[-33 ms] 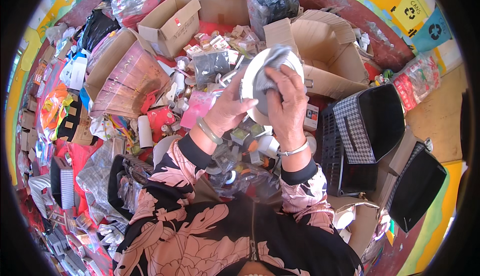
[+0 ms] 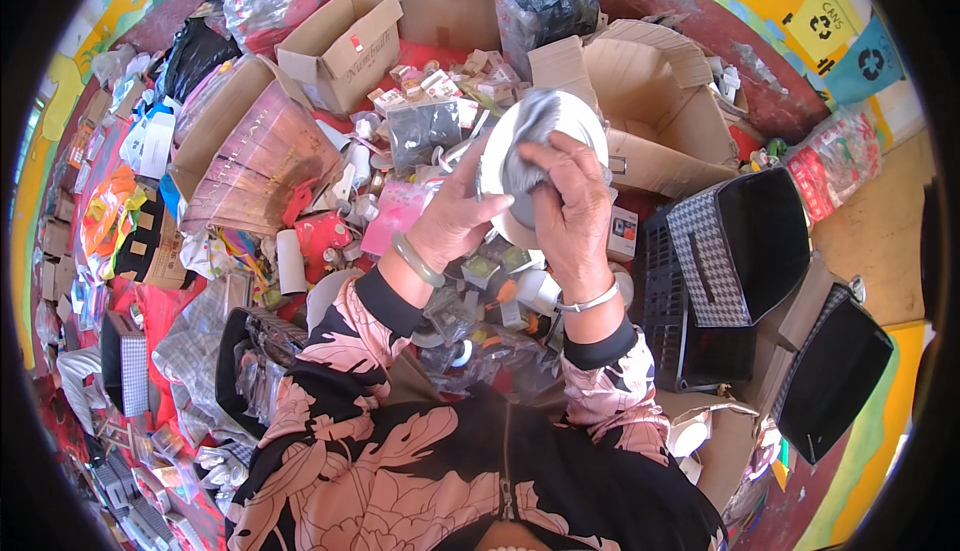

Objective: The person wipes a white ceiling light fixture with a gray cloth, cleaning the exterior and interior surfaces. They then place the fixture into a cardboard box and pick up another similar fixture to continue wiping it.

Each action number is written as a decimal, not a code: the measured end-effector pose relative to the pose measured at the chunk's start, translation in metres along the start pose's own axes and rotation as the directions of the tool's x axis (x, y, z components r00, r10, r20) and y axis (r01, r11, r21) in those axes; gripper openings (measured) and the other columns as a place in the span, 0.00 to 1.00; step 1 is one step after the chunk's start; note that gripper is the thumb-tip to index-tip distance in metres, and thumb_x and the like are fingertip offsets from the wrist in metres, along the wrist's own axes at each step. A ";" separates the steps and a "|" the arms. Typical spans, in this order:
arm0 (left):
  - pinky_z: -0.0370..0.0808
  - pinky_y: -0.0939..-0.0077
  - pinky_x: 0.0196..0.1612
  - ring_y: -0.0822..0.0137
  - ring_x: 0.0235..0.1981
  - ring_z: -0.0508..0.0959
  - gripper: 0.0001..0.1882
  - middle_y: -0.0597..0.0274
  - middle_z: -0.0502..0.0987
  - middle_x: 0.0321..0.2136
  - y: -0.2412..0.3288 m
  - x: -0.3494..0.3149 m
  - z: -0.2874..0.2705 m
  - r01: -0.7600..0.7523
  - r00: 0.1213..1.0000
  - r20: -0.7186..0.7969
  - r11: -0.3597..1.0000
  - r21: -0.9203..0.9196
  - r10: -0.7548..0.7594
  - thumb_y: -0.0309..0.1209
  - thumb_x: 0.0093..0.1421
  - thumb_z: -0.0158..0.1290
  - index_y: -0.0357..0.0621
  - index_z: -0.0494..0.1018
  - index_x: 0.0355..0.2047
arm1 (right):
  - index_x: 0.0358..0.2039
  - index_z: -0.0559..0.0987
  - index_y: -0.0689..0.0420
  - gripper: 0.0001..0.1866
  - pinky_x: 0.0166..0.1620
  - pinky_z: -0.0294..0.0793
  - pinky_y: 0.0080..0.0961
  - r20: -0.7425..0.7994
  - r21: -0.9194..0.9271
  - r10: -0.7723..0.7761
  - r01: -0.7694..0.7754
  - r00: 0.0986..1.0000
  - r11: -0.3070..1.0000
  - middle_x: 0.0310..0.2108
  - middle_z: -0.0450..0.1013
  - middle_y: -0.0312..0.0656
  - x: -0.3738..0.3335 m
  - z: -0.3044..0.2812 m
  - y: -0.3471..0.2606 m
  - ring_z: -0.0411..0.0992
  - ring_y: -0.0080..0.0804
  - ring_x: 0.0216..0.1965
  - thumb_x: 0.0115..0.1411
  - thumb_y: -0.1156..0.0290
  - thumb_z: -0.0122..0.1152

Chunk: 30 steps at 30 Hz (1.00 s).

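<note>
At ctr., above the pile (image 2: 490, 356): dish (image 2: 497, 166), wht., round, held up betw. both hands.

L. hand (image 2: 455, 206): grip clamped on dish's left edge, thumb on the near side. Bangle (image 2: 418, 261), pale grn., at wrist.
R. hand (image 2: 575, 181): grip bunched tog. on cloth (image 2: 537, 126), gry., pressed to dish's inner face; cloth partly blurred. Bracelet (image 2: 588, 299), silver-col., at wrist.

Lettered items:
– Carton (image 2: 365, 69), brn., open, far L. of dish; dk. script on side, small red mark above it.
– Plank box (image 2: 260, 161), pinkish-brn., tilted, L.; large pale lettering across boards.
– Ylw. sign (image 2: 820, 21), upper R. wall; dk. block caps over arrows symbol.
– Blue sign (image 2: 868, 56), beside it; same kind of symbol, lettering partly cut off.
– Wht. box (image 2: 622, 234), small, just R. of R. hand; print too fine to read.

Also: pink pack (image 2: 395, 216), near L. hand; blk. bin (image 2: 745, 246) w/ houndstooth panel, R.
</note>
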<state>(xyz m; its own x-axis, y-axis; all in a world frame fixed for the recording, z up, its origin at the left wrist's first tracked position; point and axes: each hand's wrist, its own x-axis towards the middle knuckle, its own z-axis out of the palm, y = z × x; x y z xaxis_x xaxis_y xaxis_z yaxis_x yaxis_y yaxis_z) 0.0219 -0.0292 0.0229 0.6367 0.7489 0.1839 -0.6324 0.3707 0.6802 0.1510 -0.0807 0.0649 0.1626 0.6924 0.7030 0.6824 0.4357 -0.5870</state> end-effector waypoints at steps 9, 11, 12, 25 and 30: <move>0.67 0.66 0.53 0.63 0.48 0.69 0.37 0.59 0.67 0.47 0.007 -0.002 -0.014 0.020 0.999 -0.046 0.992 -0.127 -0.026 0.36 0.47 0.59 0.41 0.56 0.56 | 0.23 0.78 0.59 0.13 0.41 0.68 0.30 0.569 0.129 -0.040 -0.041 0.822 0.991 0.29 0.72 0.41 0.006 -0.040 0.004 0.69 0.41 0.38 0.37 0.86 0.48; 0.67 0.65 0.53 0.63 0.48 0.70 0.36 0.58 0.67 0.48 0.008 -0.001 -0.014 -0.014 1.000 -0.028 0.991 -0.135 0.011 0.35 0.48 0.58 0.40 0.56 0.55 | 0.23 0.78 0.58 0.12 0.40 0.69 0.31 0.607 -0.010 -0.058 0.080 0.793 0.997 0.30 0.73 0.41 0.007 -0.054 0.005 0.69 0.41 0.38 0.37 0.85 0.49; 0.67 0.65 0.53 0.62 0.49 0.70 0.35 0.57 0.67 0.49 0.008 0.000 -0.015 -0.004 0.999 -0.043 0.987 -0.163 -0.003 0.35 0.48 0.58 0.39 0.57 0.55 | 0.22 0.78 0.58 0.11 0.39 0.69 0.32 0.585 -0.064 -0.059 0.118 0.809 0.991 0.30 0.73 0.41 0.004 -0.060 0.008 0.69 0.41 0.37 0.37 0.83 0.50; 0.63 0.66 0.55 0.63 0.52 0.66 0.38 0.58 0.66 0.50 0.000 0.003 -0.019 0.089 0.995 -0.037 0.996 -0.027 -0.090 0.31 0.44 0.57 0.39 0.57 0.56 | 0.42 0.74 0.66 0.12 0.44 0.69 0.18 -0.388 0.453 0.477 -0.288 0.789 0.844 0.37 0.74 0.41 0.009 -0.116 0.044 0.72 0.27 0.38 0.59 0.79 0.47; 0.60 0.68 0.57 0.61 0.53 0.66 0.44 0.55 0.65 0.52 -0.006 -0.004 -0.004 0.248 0.969 -0.013 0.969 0.016 -0.248 0.30 0.39 0.58 0.38 0.53 0.59 | 0.47 0.72 0.61 0.16 0.42 0.70 0.17 -0.144 0.551 0.521 -0.370 0.841 0.748 0.38 0.73 0.39 0.013 -0.094 0.015 0.72 0.23 0.39 0.58 0.76 0.51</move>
<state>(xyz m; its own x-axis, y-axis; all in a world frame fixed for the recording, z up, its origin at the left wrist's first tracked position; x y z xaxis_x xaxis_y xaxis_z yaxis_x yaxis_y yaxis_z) 0.0213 -0.0321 0.0148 0.7677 0.6409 0.0005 -0.4477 0.5358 0.7159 0.2302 -0.1190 0.1029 0.5949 0.7270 0.3429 0.0574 0.3871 -0.9202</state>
